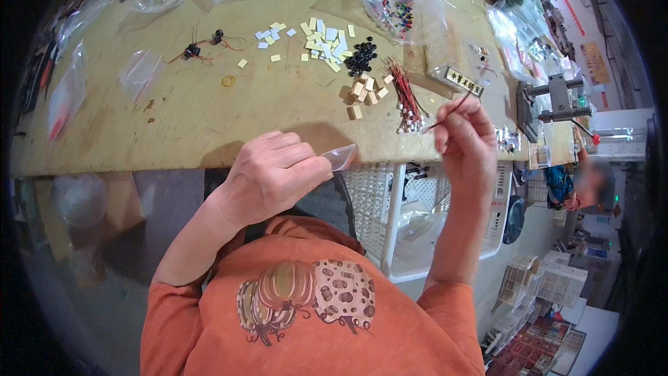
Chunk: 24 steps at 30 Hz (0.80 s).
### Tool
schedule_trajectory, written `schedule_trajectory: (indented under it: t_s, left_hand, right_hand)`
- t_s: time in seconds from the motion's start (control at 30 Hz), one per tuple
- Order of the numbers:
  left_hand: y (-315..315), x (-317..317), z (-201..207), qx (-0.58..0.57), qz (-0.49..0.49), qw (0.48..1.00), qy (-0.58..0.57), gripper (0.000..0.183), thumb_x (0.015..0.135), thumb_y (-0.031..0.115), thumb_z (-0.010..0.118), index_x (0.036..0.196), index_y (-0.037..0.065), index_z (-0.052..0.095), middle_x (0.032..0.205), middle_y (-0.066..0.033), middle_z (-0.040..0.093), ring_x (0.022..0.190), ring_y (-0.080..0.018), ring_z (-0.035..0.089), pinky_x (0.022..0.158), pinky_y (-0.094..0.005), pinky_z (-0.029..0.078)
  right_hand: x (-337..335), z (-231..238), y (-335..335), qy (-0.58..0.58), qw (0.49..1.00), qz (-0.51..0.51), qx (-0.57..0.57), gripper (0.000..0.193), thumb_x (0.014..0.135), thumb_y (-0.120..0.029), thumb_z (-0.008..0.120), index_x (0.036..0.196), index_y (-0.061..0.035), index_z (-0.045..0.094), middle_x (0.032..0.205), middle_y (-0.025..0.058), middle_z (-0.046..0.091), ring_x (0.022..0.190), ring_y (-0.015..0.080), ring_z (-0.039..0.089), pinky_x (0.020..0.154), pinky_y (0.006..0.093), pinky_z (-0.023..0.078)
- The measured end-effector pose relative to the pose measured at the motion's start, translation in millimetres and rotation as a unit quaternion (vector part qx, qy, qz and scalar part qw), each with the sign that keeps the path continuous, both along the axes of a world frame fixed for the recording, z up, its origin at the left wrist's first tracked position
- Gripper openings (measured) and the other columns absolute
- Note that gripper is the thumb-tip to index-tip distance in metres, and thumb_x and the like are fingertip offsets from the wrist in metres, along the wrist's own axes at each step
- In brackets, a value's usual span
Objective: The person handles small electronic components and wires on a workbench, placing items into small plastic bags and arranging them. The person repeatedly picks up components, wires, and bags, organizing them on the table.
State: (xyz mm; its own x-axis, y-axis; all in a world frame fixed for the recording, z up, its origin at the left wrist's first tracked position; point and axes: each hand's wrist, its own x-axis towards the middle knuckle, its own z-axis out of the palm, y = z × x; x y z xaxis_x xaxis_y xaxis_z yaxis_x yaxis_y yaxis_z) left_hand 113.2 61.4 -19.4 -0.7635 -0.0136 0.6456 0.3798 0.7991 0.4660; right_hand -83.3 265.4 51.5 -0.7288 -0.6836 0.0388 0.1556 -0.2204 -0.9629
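Observation:
My left hand (273, 175) is closed at the table's near edge, its fingers gripping a small clear plastic bag (341, 157) that sticks out to the right. Raised over the table's right part, my right hand (467, 136) pinches a thin dark red wire (457, 104), whose end points down-left. Just left of that hand lies a bundle of red and black wires (403, 94) with white connectors. Beside the bundle are several small wooden blocks (367, 89), a heap of black round parts (361, 57), and scattered pale yellow and white pads (322, 43).
Clear bags line the table's far side, one with coloured small parts (399, 17). Two black parts with wires (193, 50) lie at left, near a small zip bag (139, 73). A metal press (557, 101) stands right. Below sits a white basket (379, 216). Another person is far right.

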Motion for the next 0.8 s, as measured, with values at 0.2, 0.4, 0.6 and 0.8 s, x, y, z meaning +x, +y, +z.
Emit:
schedule_trajectory:
  t_s: [0.2,0.4,0.6,0.8]
  left_hand:
    - [7,0,7,-0.001,0.004,1.0,0.025,0.019,0.069,0.01,0.079,0.079,0.009,0.063,0.066,-0.0012,0.055,0.059,-0.0202,0.056,0.053,-0.0331,0.043]
    - [7,6,7,-0.006,0.018,0.999,0.041,0.018,0.072,0.012,0.078,0.083,0.008,0.063,0.069,-0.002,0.057,0.061,-0.0206,0.057,0.054,-0.0329,0.044]
    - [10,5,10,0.069,0.011,0.997,0.044,0.019,0.075,0.012,0.077,0.085,0.005,0.062,0.071,-0.0053,0.059,0.061,-0.0236,0.057,0.055,-0.0351,0.044]
    - [15,7,7,0.043,0.068,0.997,0.013,0.017,0.078,0.014,0.074,0.074,0.008,0.058,0.067,-0.0045,0.056,0.061,-0.0231,0.057,0.057,-0.0345,0.047]
  right_hand:
    - [63,-13,-27,-0.128,0.984,0.102,-0.071,0.007,0.092,0.002,0.06,0.099,0.0019,0.06,0.096,0.0172,0.068,0.072,0.0206,0.07,0.045,0.0224,0.052]
    - [78,-31,-28,0.194,0.967,0.109,0.124,0.015,0.085,0.007,0.065,0.097,-0.0018,0.066,0.093,0.0083,0.066,0.066,0.0085,0.06,0.053,0.021,0.048]
    - [86,-35,-31,0.441,0.88,0.048,0.172,0.022,0.076,0.005,0.074,0.094,-0.0076,0.071,0.096,0.0065,0.06,0.07,0.0121,0.058,0.057,0.0248,0.047]
    - [88,-32,-33,0.495,0.842,0.086,0.196,0.017,0.076,-0.001,0.076,0.091,-0.0051,0.068,0.101,0.0096,0.061,0.09,0.0206,0.06,0.074,0.0325,0.05]
